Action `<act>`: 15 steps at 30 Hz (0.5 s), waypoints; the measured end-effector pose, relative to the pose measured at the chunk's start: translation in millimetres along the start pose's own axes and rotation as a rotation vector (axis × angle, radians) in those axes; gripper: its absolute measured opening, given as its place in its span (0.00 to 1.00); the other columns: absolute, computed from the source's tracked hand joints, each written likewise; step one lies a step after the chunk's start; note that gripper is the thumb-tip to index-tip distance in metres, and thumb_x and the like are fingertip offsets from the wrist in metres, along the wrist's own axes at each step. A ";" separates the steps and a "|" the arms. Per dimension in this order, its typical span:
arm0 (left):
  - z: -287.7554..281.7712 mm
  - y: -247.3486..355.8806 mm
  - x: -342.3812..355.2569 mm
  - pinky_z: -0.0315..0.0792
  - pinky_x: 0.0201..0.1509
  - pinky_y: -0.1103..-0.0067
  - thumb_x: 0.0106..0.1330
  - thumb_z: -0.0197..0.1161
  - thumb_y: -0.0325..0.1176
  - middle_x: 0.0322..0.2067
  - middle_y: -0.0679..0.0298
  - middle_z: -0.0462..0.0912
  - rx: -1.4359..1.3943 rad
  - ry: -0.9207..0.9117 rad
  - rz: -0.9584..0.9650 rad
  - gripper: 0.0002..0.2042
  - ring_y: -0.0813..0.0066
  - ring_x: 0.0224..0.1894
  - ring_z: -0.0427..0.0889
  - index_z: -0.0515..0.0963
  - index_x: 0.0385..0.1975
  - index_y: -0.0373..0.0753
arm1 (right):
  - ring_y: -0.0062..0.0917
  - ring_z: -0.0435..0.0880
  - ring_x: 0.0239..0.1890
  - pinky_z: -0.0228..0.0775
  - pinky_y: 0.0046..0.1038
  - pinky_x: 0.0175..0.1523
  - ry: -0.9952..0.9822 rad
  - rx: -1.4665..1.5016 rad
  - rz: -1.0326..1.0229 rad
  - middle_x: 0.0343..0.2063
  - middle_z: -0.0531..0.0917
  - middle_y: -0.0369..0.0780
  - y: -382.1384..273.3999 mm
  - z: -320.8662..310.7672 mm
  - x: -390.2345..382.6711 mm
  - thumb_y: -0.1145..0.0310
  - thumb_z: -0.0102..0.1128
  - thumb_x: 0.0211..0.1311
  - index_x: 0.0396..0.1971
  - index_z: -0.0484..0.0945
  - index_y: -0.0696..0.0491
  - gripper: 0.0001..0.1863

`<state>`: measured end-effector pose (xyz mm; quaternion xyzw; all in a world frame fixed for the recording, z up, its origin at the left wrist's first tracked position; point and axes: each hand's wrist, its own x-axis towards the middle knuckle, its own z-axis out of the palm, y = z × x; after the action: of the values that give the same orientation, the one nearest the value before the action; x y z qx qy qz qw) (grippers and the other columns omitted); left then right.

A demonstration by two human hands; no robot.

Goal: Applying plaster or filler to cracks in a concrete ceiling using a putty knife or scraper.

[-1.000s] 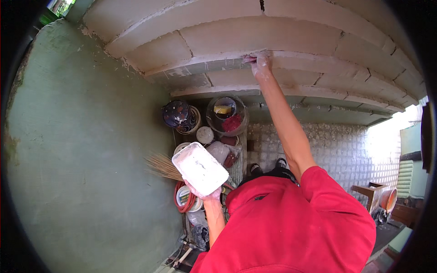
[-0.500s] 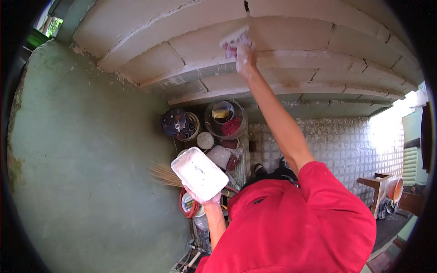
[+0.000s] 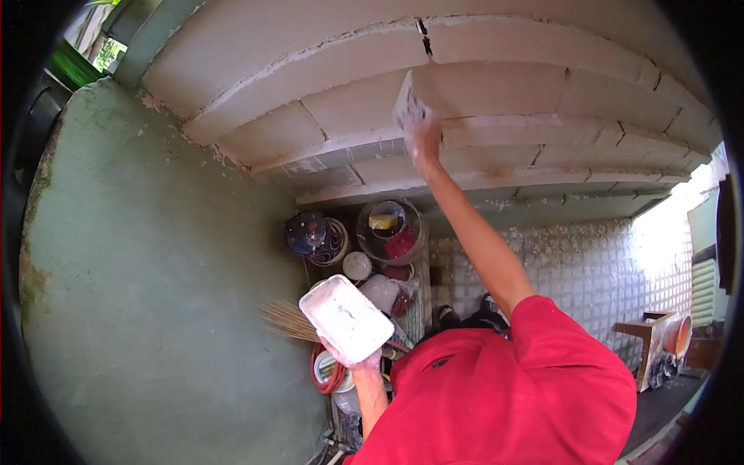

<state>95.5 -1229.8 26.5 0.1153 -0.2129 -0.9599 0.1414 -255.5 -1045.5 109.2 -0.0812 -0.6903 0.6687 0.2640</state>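
Pressing a flat pale trowel blade (image 3: 406, 99) against the white block wall (image 3: 496, 85), the right hand (image 3: 423, 138) grips it with fingers closed, arm raised. Lower down, the left hand (image 3: 358, 359) has its fingers curled under a white rectangular plastic tray of plaster (image 3: 346, 318), held tilted near the green rendered wall (image 3: 155, 294), above buckets (image 3: 391, 231) and a straw broom (image 3: 288, 319).

The single head-worn fisheye camera is looking steeply down over the person's red shirt (image 3: 504, 387) from close above, facing the block wall (image 3: 496, 85), with the floor clutter lying far below and straight edges bending toward the rim.
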 end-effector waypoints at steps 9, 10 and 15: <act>-16.1 0.6 4.2 0.65 0.64 0.58 0.67 0.41 0.62 0.63 0.66 0.67 -0.051 -0.013 0.051 0.32 0.59 0.62 0.69 0.59 0.66 0.51 | 0.45 0.56 0.68 0.36 0.57 0.70 0.144 -0.774 -0.693 0.64 0.66 0.40 6.5 -27.8 11.6 0.71 0.58 0.52 0.63 0.65 0.49 0.34; -17.4 2.1 7.0 0.65 0.64 0.58 0.66 0.43 0.61 0.62 0.66 0.68 -0.068 0.000 0.051 0.32 0.59 0.62 0.69 0.60 0.66 0.51 | 0.44 0.58 0.68 0.37 0.57 0.70 0.126 -0.830 -0.750 0.63 0.67 0.40 6.6 -23.1 17.8 0.71 0.58 0.52 0.62 0.66 0.49 0.33; -33.9 7.5 12.1 0.65 0.64 0.59 0.67 0.43 0.59 0.62 0.66 0.69 -0.070 -0.002 0.074 0.31 0.59 0.61 0.69 0.61 0.65 0.49 | 0.41 0.65 0.65 0.41 0.53 0.70 0.081 -0.808 -0.861 0.58 0.75 0.37 32.3 -0.1 38.2 0.78 0.57 0.48 0.59 0.71 0.48 0.32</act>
<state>95.5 -1253.0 -2.1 0.1015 -0.1834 -0.9610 0.1805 -295.6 -1024.6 87.8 0.0866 -0.8505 0.1819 0.4858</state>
